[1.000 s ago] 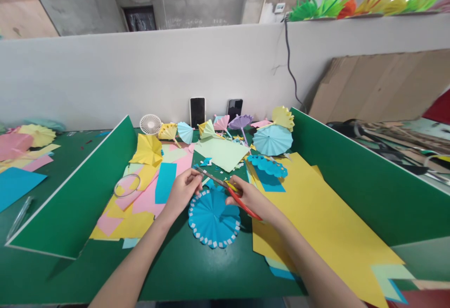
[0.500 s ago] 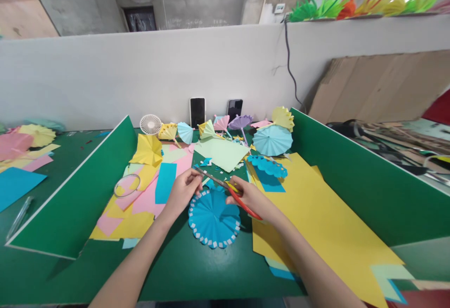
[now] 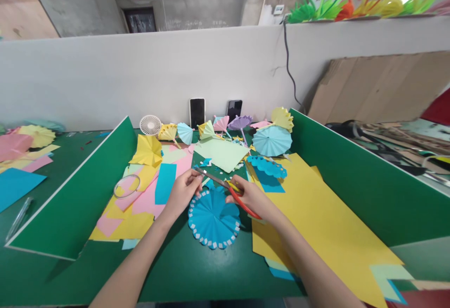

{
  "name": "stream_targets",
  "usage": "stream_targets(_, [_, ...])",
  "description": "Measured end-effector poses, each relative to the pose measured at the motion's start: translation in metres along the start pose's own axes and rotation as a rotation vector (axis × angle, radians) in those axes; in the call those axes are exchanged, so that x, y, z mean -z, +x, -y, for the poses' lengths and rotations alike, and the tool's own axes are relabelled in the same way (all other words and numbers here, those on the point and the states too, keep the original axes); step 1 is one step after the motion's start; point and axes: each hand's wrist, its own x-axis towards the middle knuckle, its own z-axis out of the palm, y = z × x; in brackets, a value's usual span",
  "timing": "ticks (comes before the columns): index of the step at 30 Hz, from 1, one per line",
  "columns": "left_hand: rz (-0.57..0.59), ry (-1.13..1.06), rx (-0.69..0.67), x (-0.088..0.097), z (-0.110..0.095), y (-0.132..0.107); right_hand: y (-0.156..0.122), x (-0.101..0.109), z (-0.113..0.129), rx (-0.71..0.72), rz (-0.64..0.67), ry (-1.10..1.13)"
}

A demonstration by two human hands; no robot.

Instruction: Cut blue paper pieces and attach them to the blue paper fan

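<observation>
Scissors (image 3: 242,201) with red and yellow handles are gripped in my right hand (image 3: 248,194), their blades pointing left and away from me. At the blade tips a tiny white scrap (image 3: 204,171) shows, close to the fingers of my left hand (image 3: 186,188). Those fingers are pinched together, and whatever they hold is too small to make out. Below the blades lies a round, pleated blue paper disc (image 3: 214,216) with a scalloped edge. Small white squares line most of its rim, while its far edge is partly covered by the scissors and hands.
Green dividers (image 3: 80,191) flank the work area. Yellow sheets (image 3: 302,214) lie at right, with a folded blue scalloped paper (image 3: 267,166) beyond. Paper parasols (image 3: 240,122), a small fan (image 3: 150,124) and two phones (image 3: 197,112) line the back. A clear ring (image 3: 127,186) rests on coloured paper at left.
</observation>
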Motion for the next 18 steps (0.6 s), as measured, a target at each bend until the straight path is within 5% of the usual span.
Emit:
stream_targets(12, [-0.107,0.153,-0.070,0.002,-0.008,-0.005,0.003,0.014,-0.014,-0.178,-0.184,-0.287])
stream_targets(18, [-0.161,0.194,-0.143,0.002,-0.006,-0.003,0.004,0.019,-0.026,-0.276,-0.070,-0.569])
